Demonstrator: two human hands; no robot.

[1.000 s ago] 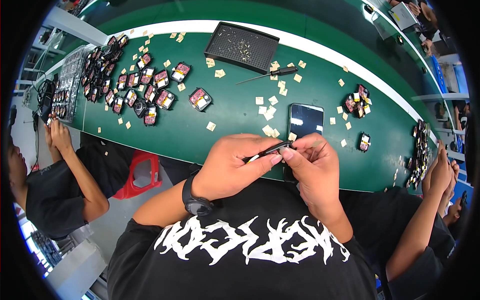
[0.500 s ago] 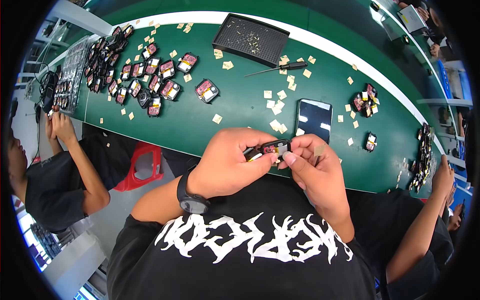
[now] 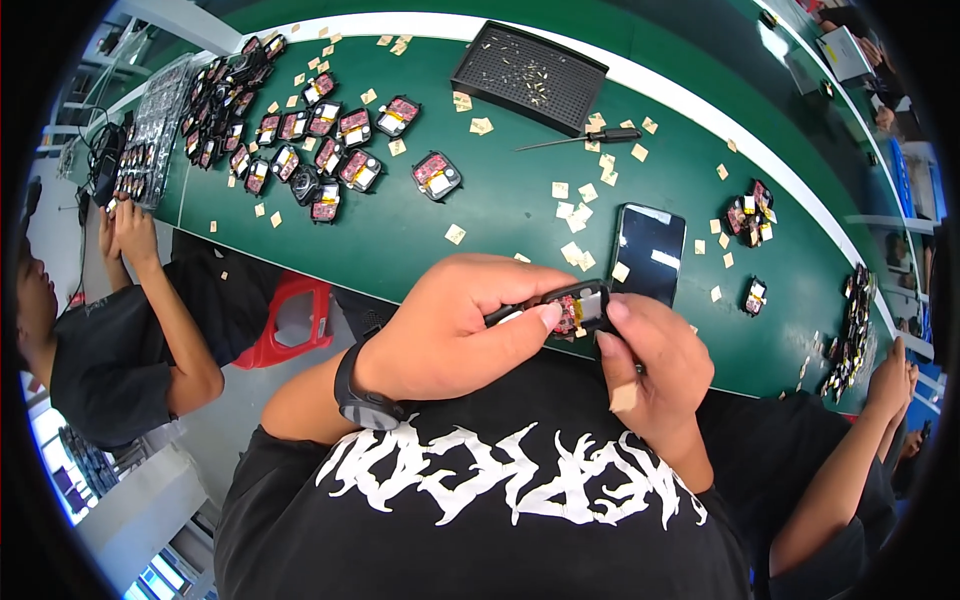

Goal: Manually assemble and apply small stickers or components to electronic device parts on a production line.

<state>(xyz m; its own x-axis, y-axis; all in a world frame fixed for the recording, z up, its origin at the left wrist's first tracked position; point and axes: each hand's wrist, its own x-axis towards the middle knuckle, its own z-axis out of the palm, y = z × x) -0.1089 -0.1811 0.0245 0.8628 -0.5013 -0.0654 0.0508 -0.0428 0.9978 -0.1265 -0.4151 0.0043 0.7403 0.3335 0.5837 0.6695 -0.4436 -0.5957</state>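
A small black electronic device housing (image 3: 592, 305) with a red circuit board, yellow tape and a pale block is held above the table's near edge. My left hand (image 3: 455, 325), a dark watch on its wrist, is closed around its left side, thumb on the board. Another dark, partly hidden piece shows by the left fingers. My right hand (image 3: 660, 350) is curled at the housing's right edge, fingertips against it. A small beige paper square (image 3: 624, 398) clings to the right hand. Just beyond lies a phone (image 3: 648, 250) with a dark screen.
Many similar open housings (image 3: 340, 150) spread across the left of the green table (image 3: 500, 230), with beige squares scattered around. A black tray (image 3: 530, 75) with tiny pieces and a screwdriver (image 3: 590, 138) lie at the back. More housings (image 3: 750, 215) sit right. People work on both sides.
The held housing has turned and shows more of its red board. My right thumb has moved off its face toward the lower right edge. The whole view has shifted slightly.
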